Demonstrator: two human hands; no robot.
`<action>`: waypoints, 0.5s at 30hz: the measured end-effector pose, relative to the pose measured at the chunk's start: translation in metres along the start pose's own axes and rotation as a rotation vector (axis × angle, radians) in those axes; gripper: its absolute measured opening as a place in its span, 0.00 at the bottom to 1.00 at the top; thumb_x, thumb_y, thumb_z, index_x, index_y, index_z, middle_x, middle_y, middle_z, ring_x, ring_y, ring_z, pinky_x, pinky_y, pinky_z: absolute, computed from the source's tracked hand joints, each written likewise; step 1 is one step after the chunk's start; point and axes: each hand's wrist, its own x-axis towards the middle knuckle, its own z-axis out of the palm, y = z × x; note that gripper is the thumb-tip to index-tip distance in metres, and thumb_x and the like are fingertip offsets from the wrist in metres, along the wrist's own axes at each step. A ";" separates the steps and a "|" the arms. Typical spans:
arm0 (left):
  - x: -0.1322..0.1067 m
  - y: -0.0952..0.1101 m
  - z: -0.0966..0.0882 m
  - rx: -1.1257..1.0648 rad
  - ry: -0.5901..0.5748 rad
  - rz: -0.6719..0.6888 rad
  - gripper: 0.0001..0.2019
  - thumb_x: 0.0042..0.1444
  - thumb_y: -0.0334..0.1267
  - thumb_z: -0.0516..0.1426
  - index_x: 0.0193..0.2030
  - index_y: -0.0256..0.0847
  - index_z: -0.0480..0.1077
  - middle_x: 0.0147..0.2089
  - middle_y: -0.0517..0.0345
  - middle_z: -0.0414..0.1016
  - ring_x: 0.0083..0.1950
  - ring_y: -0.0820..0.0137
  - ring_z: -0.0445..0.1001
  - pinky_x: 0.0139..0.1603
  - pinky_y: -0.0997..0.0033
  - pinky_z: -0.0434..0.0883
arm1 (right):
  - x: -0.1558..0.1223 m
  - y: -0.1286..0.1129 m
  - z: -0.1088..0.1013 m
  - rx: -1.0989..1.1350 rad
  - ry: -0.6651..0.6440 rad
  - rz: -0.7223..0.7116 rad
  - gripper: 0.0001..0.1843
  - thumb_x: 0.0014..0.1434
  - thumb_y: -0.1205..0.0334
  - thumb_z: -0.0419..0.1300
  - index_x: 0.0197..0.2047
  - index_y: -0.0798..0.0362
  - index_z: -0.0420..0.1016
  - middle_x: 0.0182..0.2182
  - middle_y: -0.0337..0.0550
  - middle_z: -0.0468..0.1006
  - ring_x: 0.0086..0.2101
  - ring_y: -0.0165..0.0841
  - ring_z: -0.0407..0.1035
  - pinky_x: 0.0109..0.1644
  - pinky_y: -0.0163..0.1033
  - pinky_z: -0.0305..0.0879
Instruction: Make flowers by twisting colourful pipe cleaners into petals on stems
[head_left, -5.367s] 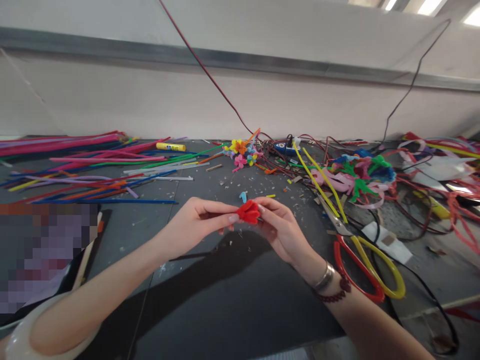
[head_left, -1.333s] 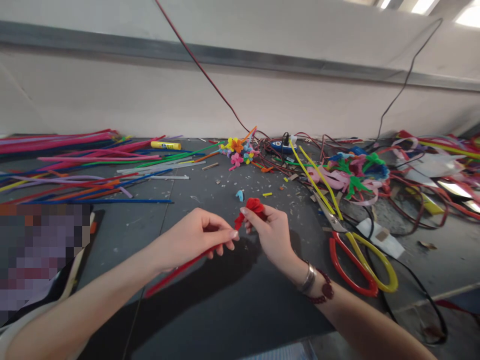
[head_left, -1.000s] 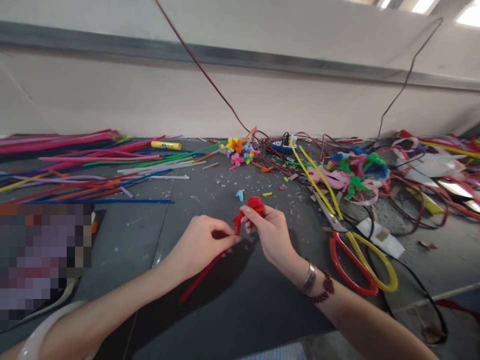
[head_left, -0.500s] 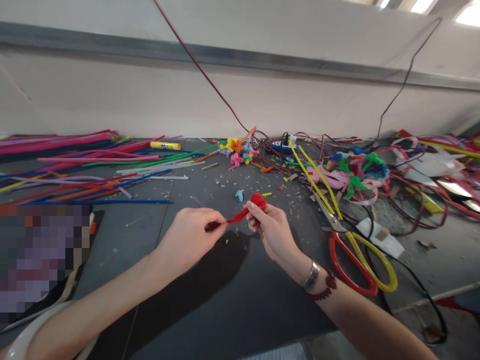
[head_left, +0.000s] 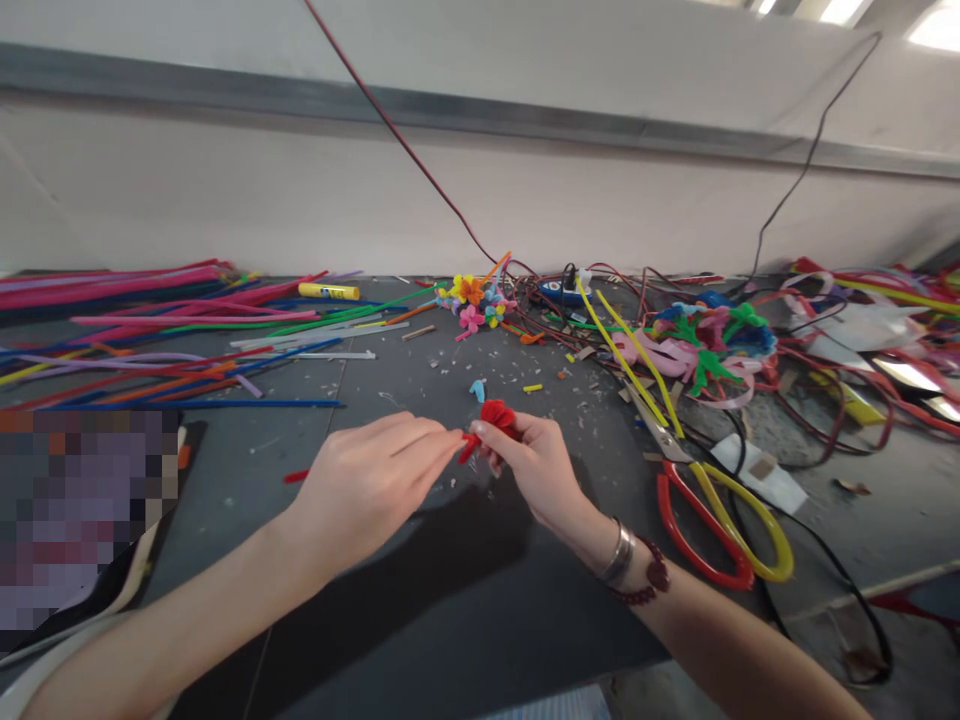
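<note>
A small red pipe-cleaner flower (head_left: 496, 417) is pinched at its base in the fingertips of my right hand (head_left: 532, 470), above the dark table (head_left: 450, 600). My left hand (head_left: 367, 485) meets it from the left, fingers pressed together on the red stem (head_left: 468, 447) just below the bloom. The stem's free end (head_left: 295, 476) pokes out to the left beyond my left hand. Both hands hover over the middle of the table.
Long coloured pipe cleaners (head_left: 172, 340) lie fanned out at back left with a yellow glue stick (head_left: 328, 291). Red-and-yellow scissors (head_left: 712, 500) lie to the right. Finished flowers (head_left: 476, 300), tangled wires (head_left: 750, 340) and scraps crowd the back right. A blurred patch (head_left: 82, 520) sits at the left.
My left hand has slid along the stem up to the flower, turning palm down. The stem now runs under that hand, its end showing to the left. The flower sits slightly lower.
</note>
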 end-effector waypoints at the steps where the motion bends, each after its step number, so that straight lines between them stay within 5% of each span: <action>1: -0.001 0.000 0.000 -0.003 0.006 0.033 0.05 0.53 0.28 0.55 0.36 0.36 0.71 0.34 0.58 0.77 0.34 0.71 0.74 0.37 0.73 0.70 | 0.000 0.001 0.000 0.007 -0.039 0.021 0.11 0.51 0.60 0.60 0.22 0.57 0.70 0.17 0.35 0.67 0.17 0.21 0.58 0.21 0.30 0.55; 4: 0.001 -0.004 0.000 -0.034 0.035 0.064 0.06 0.51 0.27 0.56 0.37 0.35 0.71 0.35 0.56 0.77 0.34 0.70 0.74 0.38 0.73 0.70 | -0.001 0.000 0.001 0.093 -0.168 0.113 0.11 0.51 0.60 0.59 0.23 0.58 0.70 0.16 0.34 0.66 0.17 0.21 0.56 0.20 0.29 0.52; 9: 0.006 -0.017 0.010 -0.096 0.096 -0.096 0.03 0.53 0.30 0.56 0.31 0.37 0.71 0.30 0.60 0.77 0.32 0.73 0.75 0.37 0.77 0.70 | -0.002 -0.006 0.001 0.346 -0.222 0.259 0.09 0.50 0.62 0.62 0.23 0.58 0.69 0.16 0.34 0.68 0.17 0.19 0.57 0.19 0.26 0.50; 15: -0.001 -0.016 0.029 -0.271 -0.084 -0.206 0.08 0.56 0.31 0.52 0.28 0.37 0.70 0.28 0.58 0.75 0.29 0.74 0.72 0.31 0.76 0.68 | -0.003 -0.004 0.004 0.476 -0.157 0.280 0.09 0.48 0.62 0.63 0.23 0.58 0.70 0.16 0.34 0.69 0.17 0.18 0.58 0.19 0.24 0.51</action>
